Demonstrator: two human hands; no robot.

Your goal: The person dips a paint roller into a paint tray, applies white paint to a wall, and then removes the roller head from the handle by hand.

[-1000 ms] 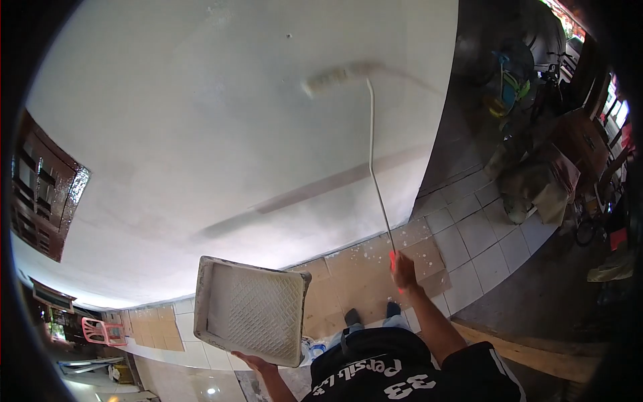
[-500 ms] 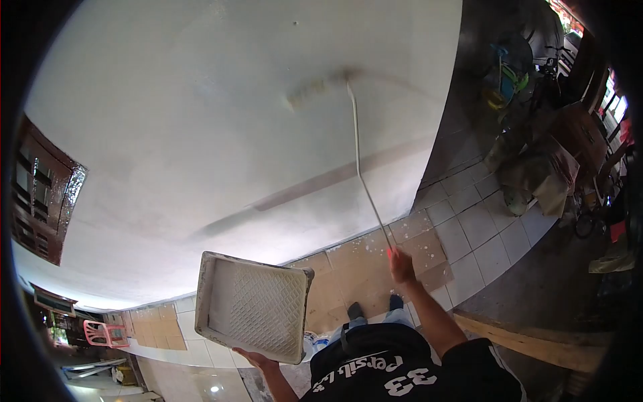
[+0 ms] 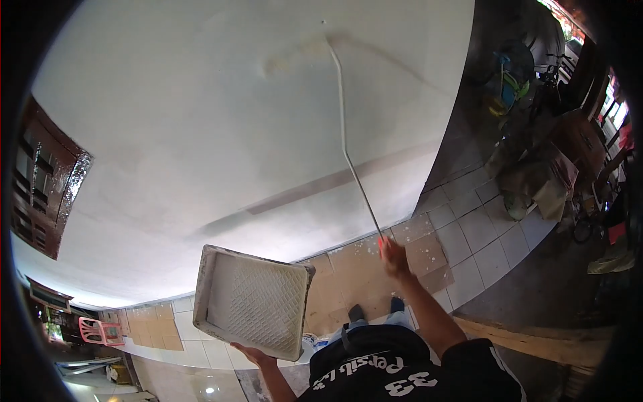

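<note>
My right hand [image 3: 394, 260] is wrapped round the red grip of a long paint roller [image 3: 343, 127], whose bent metal rod reaches up across the white wall [image 3: 167, 134]. The roller head is smeared by motion near the top of the wall. My left hand [image 3: 254, 355] is under the lower edge of a paint tray [image 3: 258, 305], which is tilted towards me and has a ridged, paint-coated face. The fingers beneath the tray are partly hidden.
Paint-spotted cardboard [image 3: 348, 281] lies on the tiles along the wall's foot. A pink chair [image 3: 100, 331] and a dark wooden window [image 3: 47, 181] are at left. Cluttered items, a cloth [image 3: 549, 181] and a wooden beam [image 3: 529, 342] are at right.
The roller has moved up and left along the wall. My right hand has shifted slightly up and left with it. The tray remains nearly in place.
</note>
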